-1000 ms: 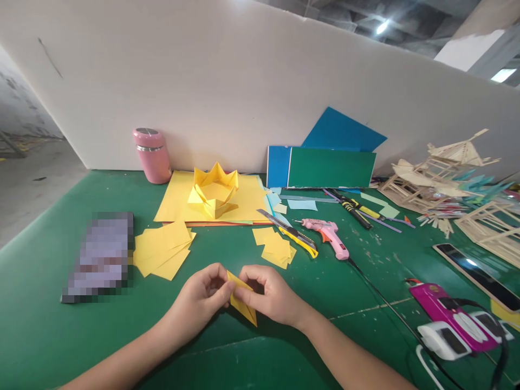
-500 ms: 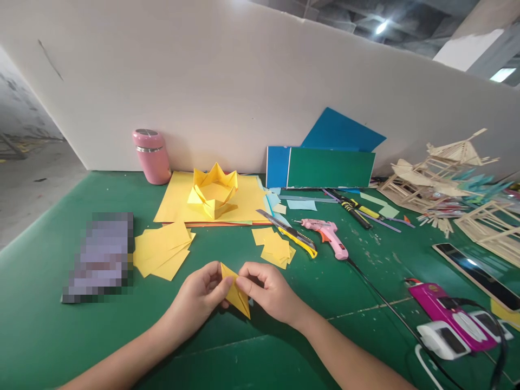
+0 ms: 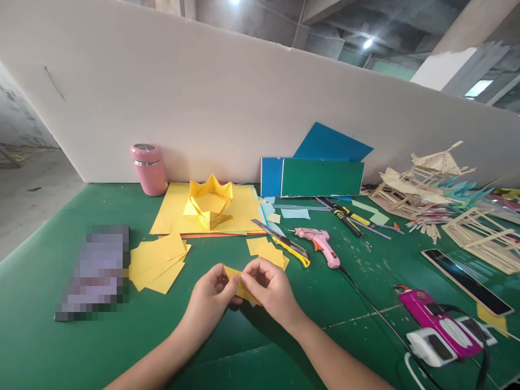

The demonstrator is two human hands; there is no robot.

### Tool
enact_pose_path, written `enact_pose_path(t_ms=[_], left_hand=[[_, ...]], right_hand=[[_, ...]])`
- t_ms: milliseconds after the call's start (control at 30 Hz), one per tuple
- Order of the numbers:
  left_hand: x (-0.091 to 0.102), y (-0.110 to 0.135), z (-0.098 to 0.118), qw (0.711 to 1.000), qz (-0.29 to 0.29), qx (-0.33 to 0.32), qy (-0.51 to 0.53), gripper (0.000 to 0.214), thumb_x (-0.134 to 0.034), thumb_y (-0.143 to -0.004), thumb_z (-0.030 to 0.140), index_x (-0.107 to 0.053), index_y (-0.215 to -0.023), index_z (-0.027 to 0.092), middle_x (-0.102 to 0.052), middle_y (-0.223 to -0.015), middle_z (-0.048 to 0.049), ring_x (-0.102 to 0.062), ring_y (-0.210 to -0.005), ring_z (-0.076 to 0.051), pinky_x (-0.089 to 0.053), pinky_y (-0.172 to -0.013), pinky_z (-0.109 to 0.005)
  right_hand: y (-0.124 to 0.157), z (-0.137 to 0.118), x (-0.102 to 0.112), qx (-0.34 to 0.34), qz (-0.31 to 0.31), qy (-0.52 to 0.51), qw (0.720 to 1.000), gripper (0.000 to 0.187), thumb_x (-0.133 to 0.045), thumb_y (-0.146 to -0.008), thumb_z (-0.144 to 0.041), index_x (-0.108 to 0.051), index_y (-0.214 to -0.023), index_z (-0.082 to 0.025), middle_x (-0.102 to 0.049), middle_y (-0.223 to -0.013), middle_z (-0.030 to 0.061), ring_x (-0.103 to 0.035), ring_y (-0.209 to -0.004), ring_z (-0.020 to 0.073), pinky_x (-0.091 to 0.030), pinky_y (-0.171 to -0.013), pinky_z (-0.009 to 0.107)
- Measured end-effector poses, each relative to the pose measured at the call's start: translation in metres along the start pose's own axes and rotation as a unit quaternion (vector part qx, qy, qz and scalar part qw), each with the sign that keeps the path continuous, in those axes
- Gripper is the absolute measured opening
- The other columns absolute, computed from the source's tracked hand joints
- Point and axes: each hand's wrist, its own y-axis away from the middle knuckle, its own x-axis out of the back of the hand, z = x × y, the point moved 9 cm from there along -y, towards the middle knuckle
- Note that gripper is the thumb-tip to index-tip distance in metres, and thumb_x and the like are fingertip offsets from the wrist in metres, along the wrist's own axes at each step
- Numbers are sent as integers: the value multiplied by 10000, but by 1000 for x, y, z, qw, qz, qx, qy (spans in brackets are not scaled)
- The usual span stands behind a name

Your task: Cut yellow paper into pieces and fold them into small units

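My left hand (image 3: 210, 301) and my right hand (image 3: 271, 290) meet just above the green table (image 3: 60, 346), both pinching a small folded yellow paper piece (image 3: 239, 286). The fingers hide most of it. Behind the hands lie loose yellow paper squares (image 3: 158, 261) to the left and a smaller pile of yellow squares (image 3: 266, 250) to the right. Farther back a folded yellow paper crown (image 3: 209, 202) sits on a large yellow sheet (image 3: 170, 214).
A pink flask (image 3: 147, 168) stands by the white back wall. A yellow utility knife (image 3: 284, 244), pink glue gun (image 3: 319, 245), blue and green card sheets (image 3: 320, 176), stick models (image 3: 426, 181), a phone (image 3: 465, 273) and a magenta device (image 3: 434, 319) lie to the right.
The yellow piece has been turned flatter and drawn deeper between my fingers. My hands have closed tighter together. The camera tilted up slightly.
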Motion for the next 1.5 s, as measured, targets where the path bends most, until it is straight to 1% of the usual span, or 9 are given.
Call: enact_pose_path(t_ms=[67,167,367,500,733,933,1133,1300,1500], left_hand=[[3,1,-6,1000,7,9,4,389,-720,-614,510,-508,-639,186,-621,-596,29,-648,-528,-159,-510,-527,-262],[6,5,-11,999,-3,30,18,386,-726,-611,518,-565,-651,170,-636,-615,17,-651,-556,-149,-531,-564,-258],[5,9,-8,997,-22,50,50,412,-756,-564,539,-588,-619,167,-626,-591,26,-627,-539,-129,-542,-569,-247],[5,9,-7,997,-14,51,52,409,-750,-553,539,-579,-592,170,-600,-567,34,-612,-530,-127,-539,-563,-245],[6,10,-4,998,-15,50,40,320,-737,-581,468,-610,-578,174,-619,-561,19,-626,-563,-150,-548,-601,-264],[6,9,-5,995,-17,59,72,340,-756,-564,472,-651,-609,152,-653,-606,-9,-623,-570,-147,-559,-633,-276],[7,10,-8,994,-14,67,82,360,-740,-585,489,-663,-653,145,-652,-629,-9,-627,-594,-143,-559,-649,-252],[8,10,-8,996,-14,61,66,341,-709,-613,489,-659,-657,155,-662,-653,-17,-645,-627,-164,-568,-682,-276],[9,10,-5,996,-10,45,76,342,-672,-649,498,-657,-654,157,-648,-603,-16,-640,-615,-171,-575,-667,-284]], right_hand=[[1,-4,0,20,8,37,999,108,-563,-780,-257,-575,-708,-178,-564,-628,-12,-494,-553,111,-409,-509,214],[6,-19,-2,92,19,115,989,98,-559,-793,-206,-596,-704,-184,-603,-639,-3,-520,-565,122,-431,-537,231],[18,-46,-4,246,40,188,950,103,-559,-853,-153,-642,-822,-205,-666,-727,20,-591,-655,146,-480,-612,267],[25,-58,-6,310,52,222,923,141,-537,-880,-117,-624,-807,-200,-660,-703,27,-591,-658,150,-479,-611,279],[31,-60,-11,332,56,293,895,167,-514,-881,-88,-607,-789,-191,-644,-699,35,-540,-631,149,-459,-593,276],[33,-62,-14,358,41,320,876,189,-471,-902,-89,-631,-863,-182,-652,-750,54,-548,-666,156,-479,-600,275],[33,-64,-16,361,17,320,875,203,-455,-912,-86,-643,-916,-162,-654,-779,65,-561,-696,161,-505,-628,282],[31,-63,-18,353,0,334,874,239,-424,-925,-95,-652,-925,-169,-648,-784,67,-567,-704,165,-504,-615,283],[31,-62,-20,348,-19,346,871,268,-395,-923,-85,-649,-950,-166,-642,-806,75,-562,-724,175,-512,-628,298]])
